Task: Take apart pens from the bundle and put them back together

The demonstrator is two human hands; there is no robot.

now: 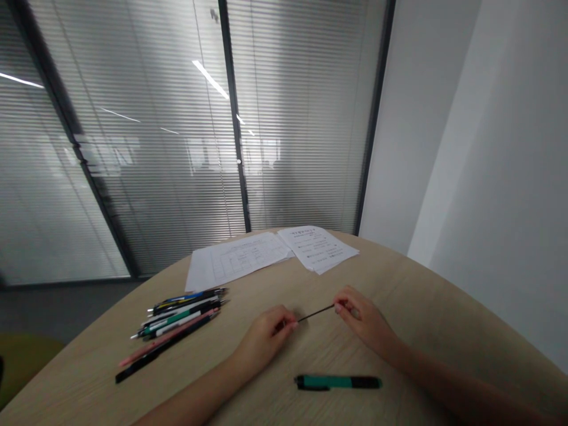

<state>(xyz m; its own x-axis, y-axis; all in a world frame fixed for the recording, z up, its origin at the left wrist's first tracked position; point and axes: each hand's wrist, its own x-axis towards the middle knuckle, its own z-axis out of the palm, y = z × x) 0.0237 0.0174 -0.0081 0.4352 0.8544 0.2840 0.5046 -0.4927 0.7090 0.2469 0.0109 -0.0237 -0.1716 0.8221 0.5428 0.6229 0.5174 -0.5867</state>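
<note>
Between my two hands runs a thin, dark, straight strand [316, 313], its ends hidden in my fingers; whether it is an elastic band or a slim rod I cannot tell. My left hand [273, 331] pinches its left end just above the table. The right end is pinched between the thumb and fingertips of my right hand [358, 313], slightly higher in the picture. Closer to me, a green and black pen [338, 382] lies alone on the tabletop, touched by neither hand.
To the left, several pens [177, 322] in black, white, green, blue and pink lie in a loose pile on the round wooden table [252, 284]. Printed sheets [242, 258] rest near its far edge. Beyond stands a glass partition with blinds [306, 130], and a white wall [501, 177] on the right.
</note>
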